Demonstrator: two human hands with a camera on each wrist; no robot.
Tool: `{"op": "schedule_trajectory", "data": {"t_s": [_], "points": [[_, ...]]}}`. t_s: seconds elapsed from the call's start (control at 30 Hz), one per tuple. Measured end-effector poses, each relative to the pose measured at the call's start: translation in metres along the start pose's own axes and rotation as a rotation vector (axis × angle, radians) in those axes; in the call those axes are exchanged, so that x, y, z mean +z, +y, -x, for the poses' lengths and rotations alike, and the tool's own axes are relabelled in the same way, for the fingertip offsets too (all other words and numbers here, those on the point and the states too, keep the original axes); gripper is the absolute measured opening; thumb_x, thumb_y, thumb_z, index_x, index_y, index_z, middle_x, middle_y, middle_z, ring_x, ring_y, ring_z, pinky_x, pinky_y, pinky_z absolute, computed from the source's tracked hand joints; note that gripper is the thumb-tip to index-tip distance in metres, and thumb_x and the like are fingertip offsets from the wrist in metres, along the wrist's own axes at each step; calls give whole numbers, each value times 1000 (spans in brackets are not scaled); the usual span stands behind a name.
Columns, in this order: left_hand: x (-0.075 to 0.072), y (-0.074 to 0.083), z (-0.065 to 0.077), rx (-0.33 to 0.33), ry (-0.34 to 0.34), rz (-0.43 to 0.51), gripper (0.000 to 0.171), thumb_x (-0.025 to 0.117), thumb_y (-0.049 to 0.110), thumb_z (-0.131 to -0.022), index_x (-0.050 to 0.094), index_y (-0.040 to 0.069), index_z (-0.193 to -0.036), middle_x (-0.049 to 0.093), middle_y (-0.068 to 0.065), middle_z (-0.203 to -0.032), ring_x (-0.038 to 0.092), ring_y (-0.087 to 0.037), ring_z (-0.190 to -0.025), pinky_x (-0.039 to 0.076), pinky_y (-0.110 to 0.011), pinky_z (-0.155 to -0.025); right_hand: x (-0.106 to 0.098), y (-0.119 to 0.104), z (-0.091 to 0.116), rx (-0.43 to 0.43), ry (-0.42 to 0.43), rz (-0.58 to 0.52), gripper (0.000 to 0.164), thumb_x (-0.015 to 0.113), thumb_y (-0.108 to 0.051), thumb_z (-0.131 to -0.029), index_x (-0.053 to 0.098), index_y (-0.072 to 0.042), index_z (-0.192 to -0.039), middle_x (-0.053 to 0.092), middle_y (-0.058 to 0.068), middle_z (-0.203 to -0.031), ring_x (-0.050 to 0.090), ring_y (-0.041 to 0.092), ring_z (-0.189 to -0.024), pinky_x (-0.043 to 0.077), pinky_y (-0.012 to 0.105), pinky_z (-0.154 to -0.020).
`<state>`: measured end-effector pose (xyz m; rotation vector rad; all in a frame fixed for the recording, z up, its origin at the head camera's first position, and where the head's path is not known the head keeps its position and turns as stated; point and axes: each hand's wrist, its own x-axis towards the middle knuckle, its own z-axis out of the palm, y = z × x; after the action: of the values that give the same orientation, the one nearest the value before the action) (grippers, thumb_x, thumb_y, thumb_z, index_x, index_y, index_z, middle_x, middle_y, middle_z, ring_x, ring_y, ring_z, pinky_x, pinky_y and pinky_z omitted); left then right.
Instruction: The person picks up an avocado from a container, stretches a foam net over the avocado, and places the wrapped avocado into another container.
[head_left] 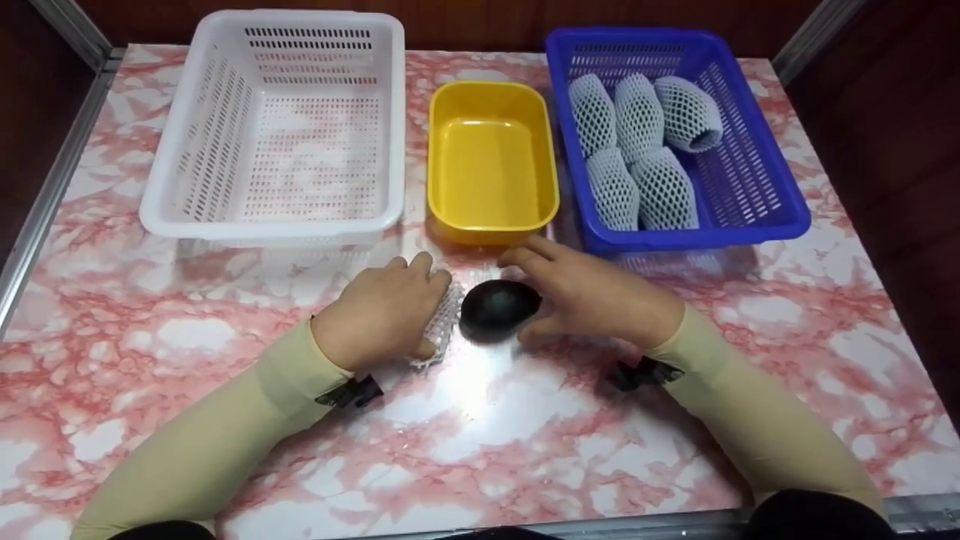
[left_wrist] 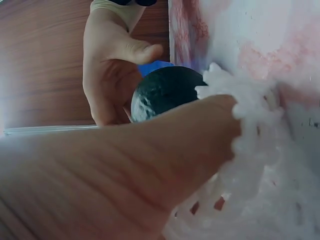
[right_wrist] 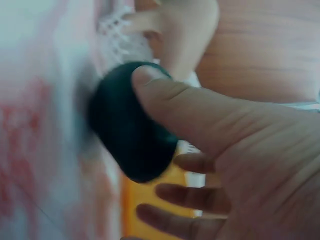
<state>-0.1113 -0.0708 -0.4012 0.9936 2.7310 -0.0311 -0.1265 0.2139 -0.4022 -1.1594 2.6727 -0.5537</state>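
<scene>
A dark green avocado (head_left: 496,309) lies on the table between my two hands. My left hand (head_left: 386,311) holds a white foam net sleeve (head_left: 445,322) close to the avocado's left side. In the left wrist view the thumb tip is hidden by the white mesh (left_wrist: 270,165). At the avocado's right side is my right hand (head_left: 592,292), its fingers spread and the thumb on the near side. The right wrist view shows that thumb in front of the avocado (right_wrist: 127,130), with the other fingers apart from it; whether the thumb touches is unclear.
A white perforated basket (head_left: 274,229) stands back left, with nothing visible in it. A yellow tub (head_left: 493,226) sits at the back middle. The blue basket (head_left: 697,238) at back right holds several pieces in white foam nets (head_left: 639,116).
</scene>
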Motion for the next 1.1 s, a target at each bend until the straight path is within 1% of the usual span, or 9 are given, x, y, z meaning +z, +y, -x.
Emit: {"op": "schedule_trajectory", "data": {"t_s": [0.1,0.17,0.23,0.43,0.63,0.73,0.83,1.0,1.1], "points": [[0,0,1,-11,5,18,76,94,44,-78,60,1,-131,57,-16,-112,57,-34,-86,56,-46,-63,7,-1,-4,-12,-3,8,73,96,-36,-84,62,-7,-142,68,9,-137,72,27,-120,60,44,-110],[0,1,0,-16,5,27,77,95,45,-78,59,1,-132,57,-16,-112,57,-34,-86,57,-46,-64,9,-1,-4,-9,-4,21,65,96,-31,-85,65,-6,-137,73,11,-131,74,28,-116,61,44,-107],[0,1,0,-24,0,30,78,95,45,-78,59,1,-132,57,-16,-112,57,-34,-87,57,-47,-65,10,-1,-5,-4,-4,23,60,96,-27,-85,66,-5,-133,75,12,-127,75,28,-114,62,44,-105],[1,1,-2,-36,-17,25,81,96,47,-78,58,1,-133,56,-16,-113,57,-34,-88,58,-46,-66,9,0,-6,-20,1,26,60,96,-28,-83,67,-5,-130,76,12,-124,76,27,-111,63,42,-102],[1,1,0,-32,-5,50,87,97,46,-76,54,0,-136,56,-16,-112,57,-34,-88,58,-47,-67,6,1,-6,-22,11,-9,61,98,-28,-81,69,-6,-130,77,11,-126,75,25,-111,64,40,-102],[1,1,-2,-34,0,59,92,98,47,-75,50,1,-139,56,-15,-111,59,-34,-89,59,-47,-67,5,3,-5,-31,49,-27,63,98,-26,-81,69,-6,-132,77,10,-126,75,22,-107,65,37,-98],[1,0,-3,-37,3,70,94,98,49,-75,48,4,-139,56,-15,-110,60,-34,-89,59,-48,-66,5,3,-5,-67,112,-51,63,98,-24,-82,68,-7,-135,76,8,-128,74,20,-106,65,35,-95],[2,-2,-3,-27,22,84,93,98,48,-74,49,4,-139,58,-15,-112,62,-35,-90,60,-49,-67,11,-1,-8,-166,240,-92,63,97,-25,-84,67,-10,-137,74,8,-137,74,23,-122,63,36,-105],[2,-4,-2,-20,35,107,89,98,44,-75,51,3,-138,59,-16,-114,62,-36,-91,61,-49,-68,16,-3,-11,-205,296,-80,62,96,-25,-85,67,-9,-136,73,10,-135,74,25,-124,61,37,-108]]}}
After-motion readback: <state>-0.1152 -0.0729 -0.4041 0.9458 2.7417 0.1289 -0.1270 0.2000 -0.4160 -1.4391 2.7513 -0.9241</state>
